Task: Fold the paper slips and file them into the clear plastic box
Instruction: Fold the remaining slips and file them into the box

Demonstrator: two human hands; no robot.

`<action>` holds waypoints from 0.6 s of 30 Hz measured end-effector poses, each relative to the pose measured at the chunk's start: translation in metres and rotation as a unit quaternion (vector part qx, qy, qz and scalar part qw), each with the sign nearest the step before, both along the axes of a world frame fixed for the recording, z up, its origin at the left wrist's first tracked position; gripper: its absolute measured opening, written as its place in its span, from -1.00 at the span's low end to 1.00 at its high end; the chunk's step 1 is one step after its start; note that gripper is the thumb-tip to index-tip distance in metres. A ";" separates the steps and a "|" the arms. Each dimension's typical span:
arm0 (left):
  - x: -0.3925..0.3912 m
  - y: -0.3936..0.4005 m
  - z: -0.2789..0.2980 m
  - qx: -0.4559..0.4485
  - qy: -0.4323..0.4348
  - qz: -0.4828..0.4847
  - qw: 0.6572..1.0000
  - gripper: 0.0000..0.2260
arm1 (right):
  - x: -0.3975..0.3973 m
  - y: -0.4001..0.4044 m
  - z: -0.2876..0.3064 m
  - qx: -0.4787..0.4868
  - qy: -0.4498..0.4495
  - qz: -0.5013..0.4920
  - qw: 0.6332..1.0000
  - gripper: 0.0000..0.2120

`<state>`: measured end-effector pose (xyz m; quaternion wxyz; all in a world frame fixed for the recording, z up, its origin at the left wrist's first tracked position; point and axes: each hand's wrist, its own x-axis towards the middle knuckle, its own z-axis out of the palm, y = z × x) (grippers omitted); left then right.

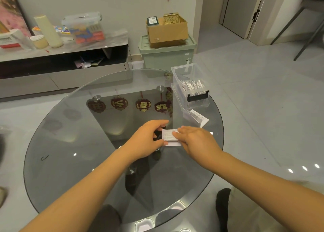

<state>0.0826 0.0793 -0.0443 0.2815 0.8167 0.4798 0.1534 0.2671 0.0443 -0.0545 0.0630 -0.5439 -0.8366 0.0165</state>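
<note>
white slip (169,137) folded, flat on glass | clear box (190,86) open, slips inside

We see the paper slip (169,137) lying on the round worktop (70,144) near its middle, between our two hands: the left hand (148,139) at its left end, the right hand (196,141) over its right end. Behind the right hand, at the worktop's far right edge, stands the clear plastic box (190,86) with folded slips (192,87) standing in it. Another paper (197,117) lies just in front of the box, perhaps touching its wall. Beyond the worktop, a storage bin (166,56) sits on the floor with a cardboard box (167,30) on top; a low cabinet (61,59) stands to their left.
</note>
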 end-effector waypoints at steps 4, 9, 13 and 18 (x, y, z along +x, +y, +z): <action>-0.009 -0.005 0.002 0.024 0.090 -0.101 0.991 -0.49 | 0.002 0.002 0.003 -0.021 -0.032 0.041 0.998 -0.63; -0.003 -0.002 0.003 0.127 0.129 -0.135 0.974 -0.67 | 0.004 0.006 0.008 -0.029 -0.067 0.047 0.996 -0.61; 0.001 -0.002 0.002 0.179 0.166 -0.147 0.958 -0.74 | 0.003 0.004 0.006 0.025 -0.061 0.081 0.995 -0.74; 0.005 -0.003 0.005 0.204 0.182 -0.158 0.949 -0.82 | 0.002 0.003 0.014 0.011 -0.038 0.083 0.996 -0.80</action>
